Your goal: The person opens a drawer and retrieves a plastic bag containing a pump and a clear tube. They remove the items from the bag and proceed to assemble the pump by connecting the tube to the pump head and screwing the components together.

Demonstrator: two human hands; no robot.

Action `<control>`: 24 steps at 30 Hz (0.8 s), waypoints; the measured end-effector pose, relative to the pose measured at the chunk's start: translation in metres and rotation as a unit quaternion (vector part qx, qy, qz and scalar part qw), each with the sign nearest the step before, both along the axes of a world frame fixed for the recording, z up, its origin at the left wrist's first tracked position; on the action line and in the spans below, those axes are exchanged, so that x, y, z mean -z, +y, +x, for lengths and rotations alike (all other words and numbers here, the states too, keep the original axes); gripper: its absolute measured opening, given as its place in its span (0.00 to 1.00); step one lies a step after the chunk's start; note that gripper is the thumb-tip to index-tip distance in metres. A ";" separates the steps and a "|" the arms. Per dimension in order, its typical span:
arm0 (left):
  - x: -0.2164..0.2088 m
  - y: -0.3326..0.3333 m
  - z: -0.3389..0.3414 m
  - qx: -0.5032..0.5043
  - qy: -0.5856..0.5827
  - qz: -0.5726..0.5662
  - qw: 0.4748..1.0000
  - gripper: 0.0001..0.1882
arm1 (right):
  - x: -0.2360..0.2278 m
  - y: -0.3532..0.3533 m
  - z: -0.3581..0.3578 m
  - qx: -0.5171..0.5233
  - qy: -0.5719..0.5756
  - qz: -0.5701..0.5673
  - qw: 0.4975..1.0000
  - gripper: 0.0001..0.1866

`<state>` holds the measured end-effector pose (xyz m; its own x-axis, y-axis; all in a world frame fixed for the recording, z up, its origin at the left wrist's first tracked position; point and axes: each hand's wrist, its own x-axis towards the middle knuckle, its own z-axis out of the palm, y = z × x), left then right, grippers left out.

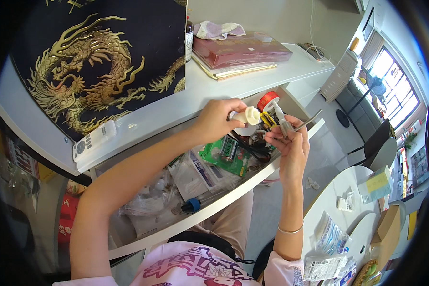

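My left hand [218,119] is closed around a cream-white plastic fitting [250,116] with a round, notched end, held over the open drawer [200,214]. Opposite it, my right hand [291,143] pinches a slim piece with a white stem and a greyish end [284,125]. A thin metal rod [310,119] sticks out past those fingers to the upper right; its exact link to the piece is hidden. Beneath both hands lie a red-rimmed roll of tape [268,100], a yellow-and-black item [268,119] and a green battery pack [229,155].
Clear plastic bags [148,200] and a blue-capped item [191,205] fill the drawer's near left. On the cabinet top stand a black box with a gold dragon [95,66], a white remote control [94,144] and a dark red box [243,50]. A cluttered round table [329,195] is at right.
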<state>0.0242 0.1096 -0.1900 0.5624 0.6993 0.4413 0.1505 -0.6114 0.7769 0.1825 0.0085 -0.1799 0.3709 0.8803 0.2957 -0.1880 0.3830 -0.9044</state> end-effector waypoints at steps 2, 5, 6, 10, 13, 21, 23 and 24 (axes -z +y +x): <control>-0.003 -0.001 -0.009 0.061 -0.070 -0.055 0.994 0.15 | -0.004 -0.001 -0.002 -0.015 0.003 -0.019 1.000 0.13; -0.024 -0.028 -0.014 0.116 -0.096 -0.109 0.983 0.15 | -0.010 -0.009 -0.004 -0.036 0.018 -0.038 0.998 0.12; -0.025 -0.035 -0.018 0.101 -0.084 -0.084 0.988 0.15 | -0.012 -0.014 -0.010 -0.046 0.028 -0.050 0.997 0.13; -0.035 -0.064 -0.028 0.016 0.018 0.084 0.996 0.15 | -0.018 -0.029 -0.025 -0.115 0.000 -0.047 0.992 0.16; -0.038 -0.081 -0.025 -0.004 0.015 0.238 0.971 0.17 | -0.029 -0.045 -0.029 -0.117 -0.042 -0.056 0.991 0.20; -0.058 -0.110 -0.027 0.095 -0.093 0.038 0.990 0.29 | -0.018 -0.074 -0.017 -0.187 0.197 -0.067 0.960 0.14; -0.051 -0.108 -0.027 0.132 -0.107 0.000 0.985 0.27 | -0.009 -0.076 -0.015 -0.210 0.245 -0.068 0.944 0.15; -0.047 -0.109 -0.028 0.148 -0.113 -0.020 0.982 0.27 | -0.005 -0.077 -0.016 -0.216 0.268 -0.072 0.936 0.15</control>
